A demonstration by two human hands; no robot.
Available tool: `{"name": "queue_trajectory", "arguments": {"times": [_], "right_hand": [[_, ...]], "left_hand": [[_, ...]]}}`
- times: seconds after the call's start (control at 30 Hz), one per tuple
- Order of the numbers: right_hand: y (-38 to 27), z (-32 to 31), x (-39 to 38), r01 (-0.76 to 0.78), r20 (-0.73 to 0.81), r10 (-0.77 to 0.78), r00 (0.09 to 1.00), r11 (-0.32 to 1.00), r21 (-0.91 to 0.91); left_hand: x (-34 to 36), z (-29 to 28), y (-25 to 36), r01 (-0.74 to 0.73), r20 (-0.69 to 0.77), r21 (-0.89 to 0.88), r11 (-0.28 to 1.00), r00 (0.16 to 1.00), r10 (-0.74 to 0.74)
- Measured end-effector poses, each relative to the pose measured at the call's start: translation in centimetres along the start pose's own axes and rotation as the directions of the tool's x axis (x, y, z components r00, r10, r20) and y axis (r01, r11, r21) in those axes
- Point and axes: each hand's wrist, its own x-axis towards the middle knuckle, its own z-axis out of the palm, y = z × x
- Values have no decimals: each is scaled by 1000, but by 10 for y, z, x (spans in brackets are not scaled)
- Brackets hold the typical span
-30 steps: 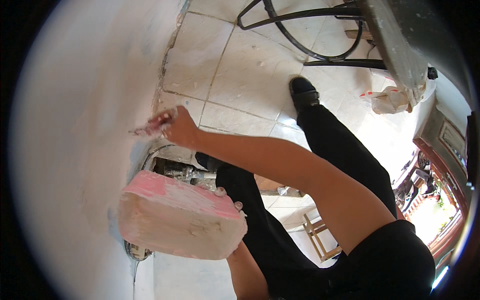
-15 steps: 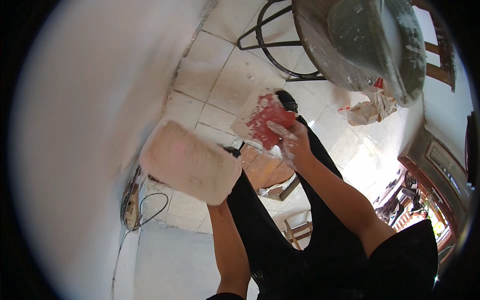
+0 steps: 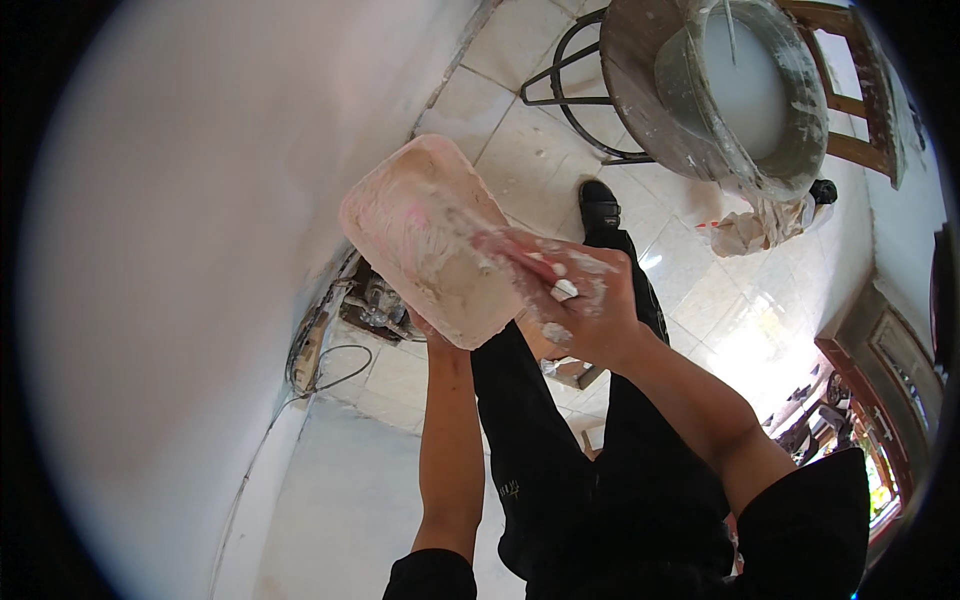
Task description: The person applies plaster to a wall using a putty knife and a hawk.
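Observation:
My left hand (image 3: 440,335) is under a pinkish plasterer's hawk (image 3: 395,205), mostly hidden by it, and holds it up beside the wall. Beige plaster (image 3: 440,285) is smeared thickly over the face of the hawk. My right hand (image 3: 600,300), spotted with white plaster, is closed around a red plaster spreader (image 3: 505,250). Its blade is blurred by motion and lies over the hawk's right part, seemingly against the plaster. A white lump (image 3: 565,289) sticks to my right fingers.
A plaster-stained bucket (image 3: 700,110) of whitish liquid stands on a round stool (image 3: 625,70), with a wooden chair (image 3: 860,105) behind it. A crumpled bag (image 3: 765,228) lies on the tiles. Along the left wall (image 3: 200,250) run cables (image 3: 345,380). At right is a doorway (image 3: 875,430).
The spreader has moved from right of the hawk to over its plastered face. The hawk has risen and turned. More of the bucket's inside shows now.

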Motion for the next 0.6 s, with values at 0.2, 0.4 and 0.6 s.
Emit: {"name": "queue_trajectory", "arguments": {"times": [0.2, 0.4, 0.6], "right_hand": [[-13, -1, 10, 81, 323, 20, 946, 952, -295], [-5, -5, 19, 182, 395, -48, 917, 934, -307], [-5, -20, 24, -70, 387, 94, 917, 995, -75]], "left_hand": [[2, 10, 7, 34, -35, -7, 999, 999, -34], [7, 18, 8, 71, -54, -12, 997, 996, -72], [11, 24, 6, 99, -87, -29, 995, 991, -101]]}}
